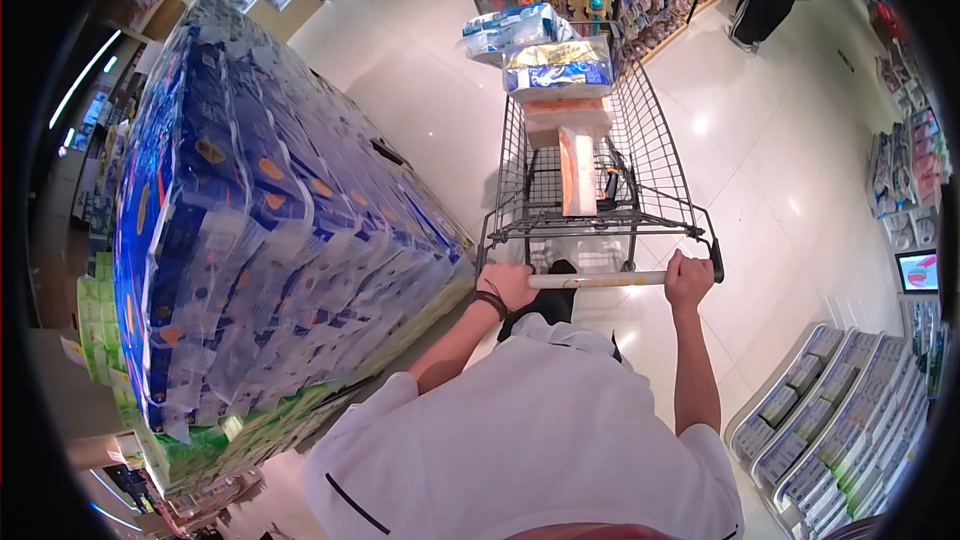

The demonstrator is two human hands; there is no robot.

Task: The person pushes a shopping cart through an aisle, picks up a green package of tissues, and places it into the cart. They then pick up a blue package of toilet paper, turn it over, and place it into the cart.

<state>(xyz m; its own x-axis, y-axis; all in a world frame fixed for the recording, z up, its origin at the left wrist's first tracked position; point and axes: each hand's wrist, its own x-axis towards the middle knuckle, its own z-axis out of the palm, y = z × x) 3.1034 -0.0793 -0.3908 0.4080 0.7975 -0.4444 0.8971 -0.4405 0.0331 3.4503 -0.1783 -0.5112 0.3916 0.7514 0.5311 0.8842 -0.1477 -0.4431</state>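
Okay, so a shopping cart [641,224] is seen in the upper middle of the frame, gripped by its pale handlebar [600,281]. The bar's left end is held by the left hand [508,286], a dark band around that wrist, and its right end by the right hand [689,279]. On both, the fingers look curled shut and clamped on the bar.

Handling-wise, it's judged stiff and fairly heavy as a whole, but easily rolled rather than lifted. The bar looks smooth, maybe a bit slick, and is best taken near both ends so the steering is kept even. The wrapped packs [557,67] piled at the far end look light and squashy, while the upright orange-and-white box [578,175] nearer the bar would probably be dented if squeezed.

As for direction, the cart's nose is pointed at the top of the frame. Its long axis is run roughly up and down, with the bar set crosswise, nearly level. A big stack of blue-wrapped packs [290,230] is seen just beside it on the left, and a tiered display rack [840,420] is placed lower right, well apart.
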